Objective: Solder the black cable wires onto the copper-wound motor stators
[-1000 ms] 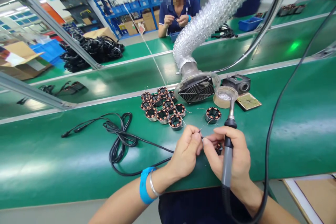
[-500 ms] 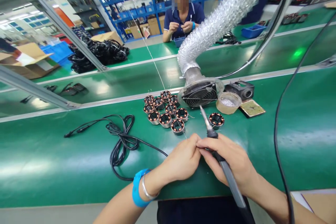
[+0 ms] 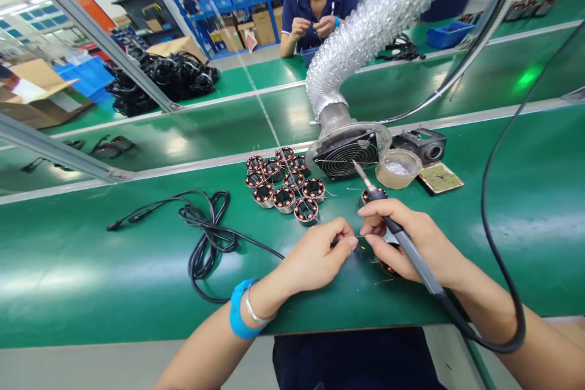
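Note:
My left hand [image 3: 322, 253] has its thumb and forefinger pinched on the end of a thin wire [image 3: 361, 236]. The wire stretches across a small gap to the fingertips of my right hand [image 3: 418, 244]. That hand also grips a soldering iron [image 3: 414, 253], its metal tip pointing up and away toward the fan. A wound motor stator [image 3: 389, 269] lies partly hidden under my right hand. Another stator [image 3: 365, 196] shows behind the iron. A black cable [image 3: 256, 245] runs from a loose coil to beneath my left wrist; its end is hidden.
Several copper-wound stators [image 3: 284, 200] stand grouped on the green bench [image 3: 114, 292]. Behind are a fume fan [image 3: 345, 155] with a silver duct [image 3: 356, 36], a round tub [image 3: 398, 170], an iron holder [image 3: 420, 145] and a square pad [image 3: 441, 178]. A co-worker [image 3: 315, 12] sits opposite.
My hands have moved slightly apart, and a thin wire now shows between them. The stator under my right hand has come into view. The soldering iron's tip has moved up slightly.

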Demonstrator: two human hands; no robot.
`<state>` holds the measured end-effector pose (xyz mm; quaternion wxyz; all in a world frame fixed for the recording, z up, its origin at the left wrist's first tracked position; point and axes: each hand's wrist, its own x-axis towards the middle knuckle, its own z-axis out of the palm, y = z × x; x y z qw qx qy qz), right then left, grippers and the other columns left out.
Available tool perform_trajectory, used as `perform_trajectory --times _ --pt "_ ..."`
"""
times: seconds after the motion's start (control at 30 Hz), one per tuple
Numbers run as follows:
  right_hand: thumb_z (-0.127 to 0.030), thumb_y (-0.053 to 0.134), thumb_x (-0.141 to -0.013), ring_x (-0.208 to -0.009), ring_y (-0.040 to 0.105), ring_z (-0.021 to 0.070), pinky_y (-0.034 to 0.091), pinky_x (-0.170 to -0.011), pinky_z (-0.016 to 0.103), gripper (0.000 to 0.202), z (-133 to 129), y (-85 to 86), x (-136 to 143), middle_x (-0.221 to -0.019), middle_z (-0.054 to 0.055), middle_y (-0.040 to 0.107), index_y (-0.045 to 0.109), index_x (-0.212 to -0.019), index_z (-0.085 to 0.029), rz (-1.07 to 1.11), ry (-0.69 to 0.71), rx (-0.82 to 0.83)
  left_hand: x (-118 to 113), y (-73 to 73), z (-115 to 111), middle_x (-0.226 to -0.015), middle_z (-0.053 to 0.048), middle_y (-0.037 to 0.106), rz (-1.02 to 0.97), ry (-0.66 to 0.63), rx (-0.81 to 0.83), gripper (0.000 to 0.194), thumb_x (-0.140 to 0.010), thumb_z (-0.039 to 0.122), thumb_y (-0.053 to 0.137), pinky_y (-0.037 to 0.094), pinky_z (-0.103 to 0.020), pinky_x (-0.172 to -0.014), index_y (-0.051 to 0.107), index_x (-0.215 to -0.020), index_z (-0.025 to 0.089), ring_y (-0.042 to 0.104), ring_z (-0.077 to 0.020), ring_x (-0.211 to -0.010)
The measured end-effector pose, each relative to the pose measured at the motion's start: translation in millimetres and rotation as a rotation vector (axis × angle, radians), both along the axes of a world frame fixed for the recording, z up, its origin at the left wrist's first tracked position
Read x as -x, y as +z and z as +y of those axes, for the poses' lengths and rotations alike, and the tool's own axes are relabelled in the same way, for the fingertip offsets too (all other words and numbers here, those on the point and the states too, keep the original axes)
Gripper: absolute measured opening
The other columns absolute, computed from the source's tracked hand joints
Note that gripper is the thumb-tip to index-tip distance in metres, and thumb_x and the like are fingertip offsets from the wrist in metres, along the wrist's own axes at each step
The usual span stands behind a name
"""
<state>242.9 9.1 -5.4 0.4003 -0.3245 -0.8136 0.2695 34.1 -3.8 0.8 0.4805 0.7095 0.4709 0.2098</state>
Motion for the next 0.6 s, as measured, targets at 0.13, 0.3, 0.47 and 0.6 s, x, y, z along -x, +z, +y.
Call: perform_trajectory --times 0.13,0.3,0.47,0.6 --pt "-0.011 0.060 -0.088 -0.071 0.068 0.0122 0.056 -0.063 0.022 0.035 -0.3 -3.5 0.5 -0.086 -0.001 0.070 0.056 -0.120 -0.024 -0.015 -0.015 -0.056 0.4 -4.8 0.2 -0.068 0.004 0.053 -0.103 0.001 0.090 0.023 -0.097 0.036 0.051 0.035 -0.025 -0.062 0.053 -0.082 0.019 0.046 -0.0113 -0.064" --pt "-0.015 0.061 -0.091 -0.069 0.070 0.0125 0.058 -0.062 0.022 0.028 -2.9 -6.6 -1.3 -0.085 -0.001 0.073 0.058 -0.117 -0.024 0.026 -0.052 0.026 -4.3 -11.7 4.5 -0.058 0.006 0.047 -0.332 0.013 0.334 0.034 -0.090 0.051 0.058 0.032 -0.023 -0.056 0.055 -0.082 0.018 0.041 -0.0093 -0.054" --pt "-0.018 0.066 -0.092 -0.073 0.074 0.0147 0.062 -0.067 0.023 0.026 -12.9 -8.8 -7.8 -0.090 0.001 0.077 0.059 -0.117 -0.024 0.071 -0.134 0.092 -14.5 -16.5 8.1 -0.057 0.006 0.047 -0.357 0.121 0.374 0.035 -0.079 0.050 0.067 0.031 -0.022 -0.054 0.058 -0.074 0.017 0.036 -0.0073 -0.052" --pt "-0.017 0.058 -0.098 -0.077 0.075 0.0166 0.064 -0.073 0.026 0.027 -32.3 -6.2 -20.8 -0.098 0.002 0.078 0.062 -0.123 -0.026 0.089 -0.288 0.038 -18.6 -22.6 7.3 -0.063 0.004 0.055 -0.306 0.190 0.326 0.026 -0.078 0.041 0.066 0.034 -0.023 -0.059 0.061 -0.074 0.016 0.042 -0.0089 -0.057"
